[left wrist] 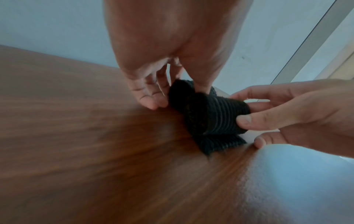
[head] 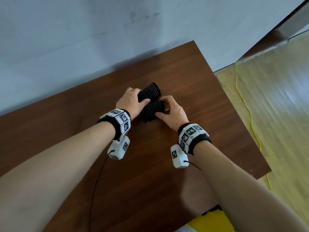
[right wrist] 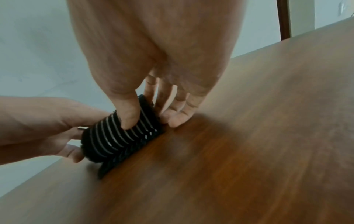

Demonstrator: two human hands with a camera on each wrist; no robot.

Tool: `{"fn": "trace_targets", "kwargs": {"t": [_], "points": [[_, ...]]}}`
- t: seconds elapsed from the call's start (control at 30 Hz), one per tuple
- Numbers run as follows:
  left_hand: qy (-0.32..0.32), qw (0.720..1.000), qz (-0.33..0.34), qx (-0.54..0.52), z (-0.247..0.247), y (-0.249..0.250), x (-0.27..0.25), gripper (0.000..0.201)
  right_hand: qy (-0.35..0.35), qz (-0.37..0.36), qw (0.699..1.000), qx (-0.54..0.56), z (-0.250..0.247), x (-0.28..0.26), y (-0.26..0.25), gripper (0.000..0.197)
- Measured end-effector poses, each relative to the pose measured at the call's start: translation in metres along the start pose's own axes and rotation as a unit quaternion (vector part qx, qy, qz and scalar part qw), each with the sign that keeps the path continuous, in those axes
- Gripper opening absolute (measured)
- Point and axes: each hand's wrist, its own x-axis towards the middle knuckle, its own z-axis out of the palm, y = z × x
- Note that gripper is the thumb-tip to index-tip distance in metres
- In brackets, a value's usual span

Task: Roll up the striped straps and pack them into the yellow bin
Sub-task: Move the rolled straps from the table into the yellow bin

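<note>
A black strap with thin pale stripes (head: pixel 151 108) lies partly rolled on the brown table (head: pixel 192 81). My left hand (head: pixel 141 97) grips its far part, thumb on top. My right hand (head: pixel 161 106) pinches the near roll between thumb and fingers. In the left wrist view the roll (left wrist: pixel 216 116) sits between the right hand (left wrist: pixel 247 112) and the left hand (left wrist: pixel 159 94), with a short flat tail on the table. In the right wrist view the right hand's (right wrist: pixel 151 119) thumb presses on top of the roll (right wrist: pixel 114 137), and the left hand (right wrist: pixel 72 136) holds its end. The yellow bin (head: pixel 210 221) shows at the bottom edge, mostly hidden by my right arm.
The table stands against a pale wall (head: pixel 83 39); its right edge drops to a light floor where a yellow cable (head: pixel 247 106) runs. Something dark sits at the bin's top edge (head: pixel 212 210). A thin black wire (head: pixel 98 181) hangs from the left wrist unit.
</note>
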Motion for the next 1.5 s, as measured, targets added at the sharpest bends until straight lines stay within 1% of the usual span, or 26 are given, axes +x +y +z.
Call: {"fn": "trace_targets", "kwargs": {"t": [0.1, 0.2, 0.27, 0.3, 0.43, 0.53, 0.6, 0.67, 0.73, 0.8, 0.9, 1.03, 1.17, 1.23, 1.3, 1.4, 1.5], "points": [[0.019, 0.998, -0.018, -0.052, 0.008, -0.006, -0.005, 0.054, 0.000, -0.002, 1.000, 0.018, 0.001, -0.004, 0.006, 0.054], [0.060, 0.990, -0.015, -0.127, 0.017, -0.009, -0.016, 0.048, -0.028, 0.009, 1.000, 0.010, 0.001, -0.009, 0.006, 0.061], [0.084, 0.981, 0.003, -0.173, 0.023, -0.008, -0.027, 0.045, -0.056, -0.002, 0.998, -0.008, 0.000, -0.014, 0.008, 0.056], [0.088, 0.978, 0.006, -0.189, 0.026, -0.008, -0.032, 0.045, -0.061, -0.005, 0.998, 0.003, 0.000, -0.018, 0.010, 0.053], [0.101, 0.967, 0.003, -0.236, 0.029, 0.001, -0.050, 0.044, -0.052, 0.010, 0.990, 0.127, -0.007, -0.039, 0.022, 0.045], [0.107, 0.961, 0.013, -0.256, 0.031, 0.017, -0.061, 0.045, -0.045, 0.043, 0.976, 0.207, -0.013, -0.065, 0.033, 0.040], [0.096, 0.961, 0.024, -0.260, 0.036, 0.030, -0.071, 0.047, -0.024, 0.061, 0.966, 0.251, -0.014, -0.087, 0.047, 0.040], [0.078, 0.960, 0.027, -0.267, 0.045, 0.044, -0.084, 0.052, 0.012, 0.093, 0.944, 0.317, -0.016, -0.112, 0.066, 0.041], [0.061, 0.959, 0.032, -0.274, 0.057, 0.059, -0.097, 0.055, 0.056, 0.138, 0.901, 0.408, -0.022, -0.138, 0.087, 0.042], [0.043, 0.959, 0.041, -0.276, 0.071, 0.074, -0.108, 0.052, 0.100, 0.169, 0.864, 0.463, -0.029, -0.162, 0.109, 0.041], [-0.004, 0.962, 0.062, -0.267, 0.097, 0.102, -0.127, 0.046, 0.160, 0.198, 0.829, 0.498, -0.047, -0.201, 0.143, 0.039], [-0.065, 0.958, 0.097, -0.261, 0.135, 0.139, -0.163, 0.045, 0.245, 0.229, 0.784, 0.522, -0.070, -0.255, 0.181, 0.050], [-0.126, 0.950, 0.119, -0.259, 0.171, 0.174, -0.201, 0.044, 0.308, 0.239, 0.719, 0.575, -0.083, -0.308, 0.220, 0.033], [-0.155, 0.945, 0.134, -0.255, 0.186, 0.191, -0.216, 0.044, 0.328, 0.250, 0.691, 0.594, -0.084, -0.331, 0.240, 0.031], [-0.185, 0.942, 0.156, -0.234, 0.202, 0.207, -0.231, 0.043, 0.341, 0.274, 0.673, 0.596, -0.084, -0.351, 0.257, 0.030], [-0.225, 0.937, 0.186, -0.193, 0.232, 0.225, -0.254, 0.044, 0.339, 0.328, 0.668, 0.576, -0.073, -0.370, 0.282, 0.026], [-0.267, 0.931, 0.198, -0.152, 0.268, 0.229, -0.276, 0.045, 0.328, 0.376, 0.662, 0.560, -0.051, -0.375, 0.306, 0.033]]}}
